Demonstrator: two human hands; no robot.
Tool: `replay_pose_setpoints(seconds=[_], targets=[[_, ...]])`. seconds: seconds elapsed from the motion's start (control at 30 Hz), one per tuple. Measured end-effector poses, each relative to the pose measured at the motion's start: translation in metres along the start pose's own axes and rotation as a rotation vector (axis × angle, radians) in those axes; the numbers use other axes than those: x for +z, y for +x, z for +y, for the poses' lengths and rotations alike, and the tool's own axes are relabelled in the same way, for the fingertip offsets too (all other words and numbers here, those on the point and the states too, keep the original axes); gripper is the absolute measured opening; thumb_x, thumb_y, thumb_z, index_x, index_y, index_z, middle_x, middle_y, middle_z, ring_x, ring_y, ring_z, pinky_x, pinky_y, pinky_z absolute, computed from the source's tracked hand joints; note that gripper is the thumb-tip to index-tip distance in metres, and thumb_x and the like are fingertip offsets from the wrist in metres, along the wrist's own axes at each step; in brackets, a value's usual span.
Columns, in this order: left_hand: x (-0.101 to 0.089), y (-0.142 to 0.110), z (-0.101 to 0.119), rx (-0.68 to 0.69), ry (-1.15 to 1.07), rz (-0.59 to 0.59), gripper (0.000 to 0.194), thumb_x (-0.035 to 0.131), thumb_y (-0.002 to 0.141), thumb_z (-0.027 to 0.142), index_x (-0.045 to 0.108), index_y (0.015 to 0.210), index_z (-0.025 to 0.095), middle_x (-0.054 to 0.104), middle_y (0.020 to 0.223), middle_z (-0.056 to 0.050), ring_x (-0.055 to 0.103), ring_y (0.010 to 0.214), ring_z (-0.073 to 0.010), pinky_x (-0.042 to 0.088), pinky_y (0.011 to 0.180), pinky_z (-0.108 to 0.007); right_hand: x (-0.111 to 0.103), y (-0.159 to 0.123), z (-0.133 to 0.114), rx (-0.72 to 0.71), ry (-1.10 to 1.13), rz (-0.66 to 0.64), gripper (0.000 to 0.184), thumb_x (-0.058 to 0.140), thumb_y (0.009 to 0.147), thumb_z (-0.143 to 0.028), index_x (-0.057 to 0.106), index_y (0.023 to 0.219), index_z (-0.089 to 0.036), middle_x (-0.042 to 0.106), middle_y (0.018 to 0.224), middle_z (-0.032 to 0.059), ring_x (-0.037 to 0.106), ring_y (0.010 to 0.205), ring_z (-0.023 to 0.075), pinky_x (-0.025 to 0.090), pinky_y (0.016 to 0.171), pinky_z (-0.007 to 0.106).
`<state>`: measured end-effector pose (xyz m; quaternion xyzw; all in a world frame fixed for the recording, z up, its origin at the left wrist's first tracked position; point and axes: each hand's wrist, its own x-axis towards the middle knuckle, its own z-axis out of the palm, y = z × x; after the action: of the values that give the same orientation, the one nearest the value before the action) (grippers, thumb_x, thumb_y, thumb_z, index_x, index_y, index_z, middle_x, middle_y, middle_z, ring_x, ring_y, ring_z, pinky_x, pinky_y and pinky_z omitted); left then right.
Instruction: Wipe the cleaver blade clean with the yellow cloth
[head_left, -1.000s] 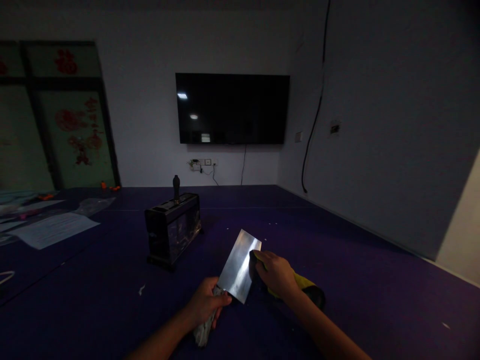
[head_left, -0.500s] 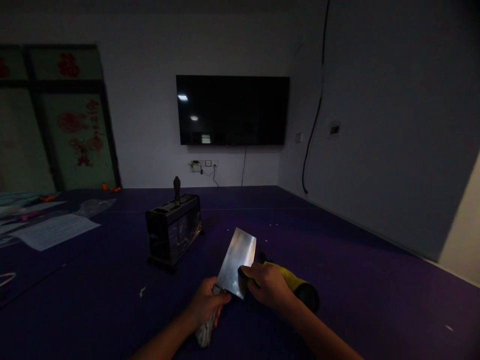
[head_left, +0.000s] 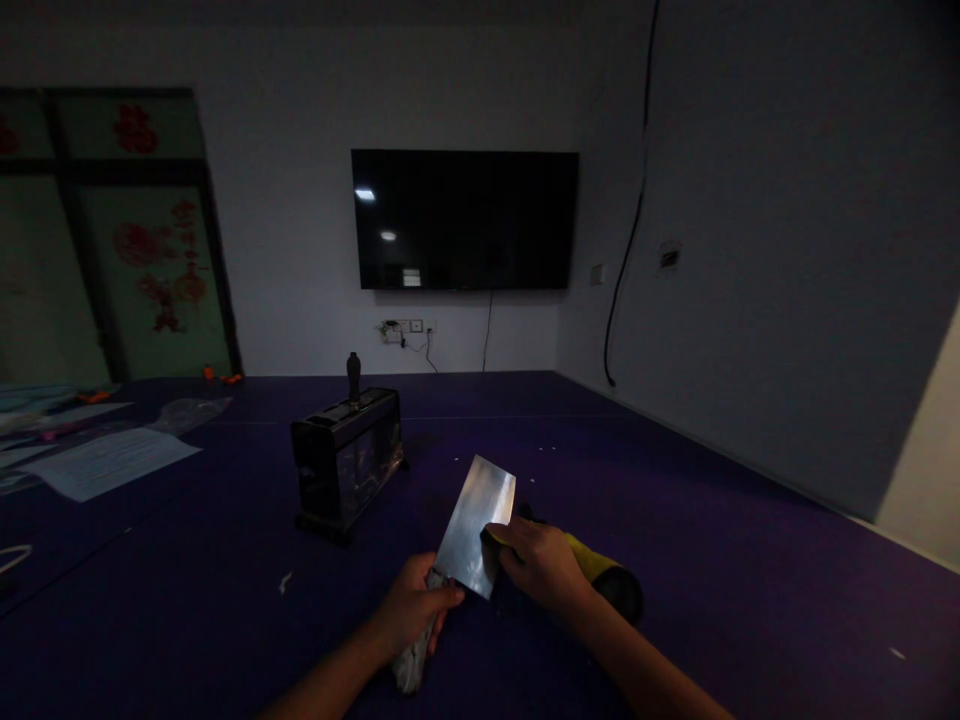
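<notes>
My left hand (head_left: 414,606) is closed around the handle (head_left: 409,668) of a cleaver, which looks wrapped in crumpled pale film. The cleaver's wide shiny blade (head_left: 474,525) tilts up and away over the purple tabletop. My right hand (head_left: 541,566) grips a yellow-and-dark cloth (head_left: 594,562) and presses part of it to the right side of the blade, near its lower half. The rest of the cloth trails out right of that hand. Beyond my left hand stands a black knife block (head_left: 349,465) with one dark-handled tool (head_left: 354,380) in its top.
On the purple tabletop (head_left: 720,560), printed sheets (head_left: 112,462) and a clear plastic bag (head_left: 191,412) lie at the left. Small orange items (head_left: 225,377) sit by the far edge. A television (head_left: 465,220) hangs on the wall, and a black cable (head_left: 628,250) runs down at right.
My right hand has slid slightly up and right along the blade with the cloth. The cleaver has shifted a little to the right; my left hand keeps its grip.
</notes>
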<state>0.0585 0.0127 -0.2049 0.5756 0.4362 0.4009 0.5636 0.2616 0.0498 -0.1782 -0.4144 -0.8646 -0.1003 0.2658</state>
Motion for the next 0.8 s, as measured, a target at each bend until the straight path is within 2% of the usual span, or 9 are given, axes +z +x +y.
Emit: replay_pose_setpoints(seconds=[0.27,0.47,0.6,0.8], targets=[[-0.002,0.002,-0.004,0.008,-0.011,-0.021,0.037,0.064,0.059,0.044,0.046,0.074,0.017,0.043,0.038,0.009,0.036,0.025,-0.0061,0.029,0.030,-0.018,-0.004,0.003,0.002,0.182,-0.076,-0.006,0.035,0.038,0.082,-0.019,0.058,0.111,-0.026,0.064,0.089,0.0038,0.060,0.074,0.0162,0.040,0.060,0.023],[-0.002,-0.001,-0.001,-0.011,0.005,-0.050,0.036,0.065,0.060,0.042,0.046,0.076,0.017,0.043,0.039,0.010,0.035,0.025,-0.0054,0.030,0.031,-0.017,-0.012,0.006,0.004,0.301,-0.124,-0.032,0.038,0.036,0.083,-0.018,0.055,0.115,-0.026,0.063,0.097,0.0048,0.060,0.078,0.0164,0.040,0.062,0.023],[-0.002,0.000,-0.002,-0.005,0.007,-0.041,0.037,0.066,0.059,0.042,0.046,0.075,0.017,0.043,0.038,0.010,0.035,0.025,-0.0055,0.030,0.030,-0.017,-0.015,0.006,0.002,0.259,-0.103,-0.053,0.036,0.039,0.081,-0.019,0.057,0.112,-0.025,0.064,0.093,0.0047,0.061,0.076,0.0169,0.040,0.062,0.024],[-0.001,0.001,-0.002,-0.003,-0.009,-0.003,0.036,0.065,0.057,0.043,0.046,0.073,0.016,0.044,0.037,0.009,0.036,0.025,-0.0067,0.029,0.029,-0.018,-0.008,0.003,-0.008,0.052,-0.033,-0.092,0.032,0.044,0.077,-0.017,0.059,0.104,-0.024,0.064,0.078,0.0025,0.059,0.071,0.0153,0.038,0.061,0.023]])
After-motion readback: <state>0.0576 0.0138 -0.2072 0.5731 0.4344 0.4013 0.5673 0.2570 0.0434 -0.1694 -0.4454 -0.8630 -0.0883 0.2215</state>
